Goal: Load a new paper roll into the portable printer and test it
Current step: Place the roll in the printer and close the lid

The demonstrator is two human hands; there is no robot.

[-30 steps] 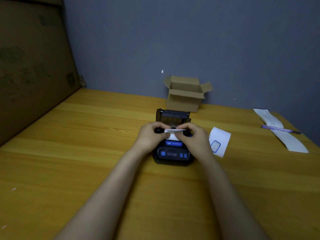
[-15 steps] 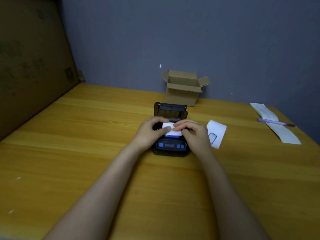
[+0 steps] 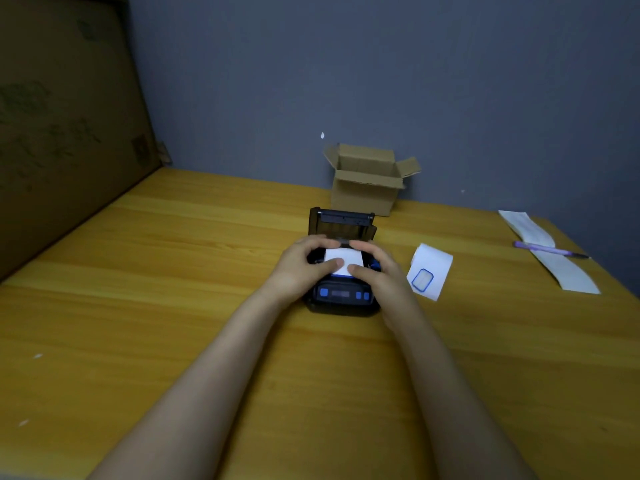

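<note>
The black portable printer (image 3: 341, 299) with blue buttons sits mid-table, its lid (image 3: 342, 221) standing open at the back. A white paper roll (image 3: 343, 259) lies in the printer's bay, with its loose end drawn toward me over the front. My left hand (image 3: 301, 268) grips the printer's left side, thumb pressing the paper. My right hand (image 3: 381, 271) holds the right side, thumb on the paper's near edge. The bay beneath is mostly hidden by my fingers.
An open cardboard box (image 3: 367, 181) stands behind the printer by the wall. A white label sheet with a blue outline (image 3: 429, 271) lies to the right. Farther right lie a long paper strip (image 3: 550, 254) and a purple pen (image 3: 550, 250). A large cardboard sheet (image 3: 62, 126) leans at left.
The paper's loose end has been drawn further toward me over the printer's front, and both thumbs have come down onto it. The printer has stayed in place.
</note>
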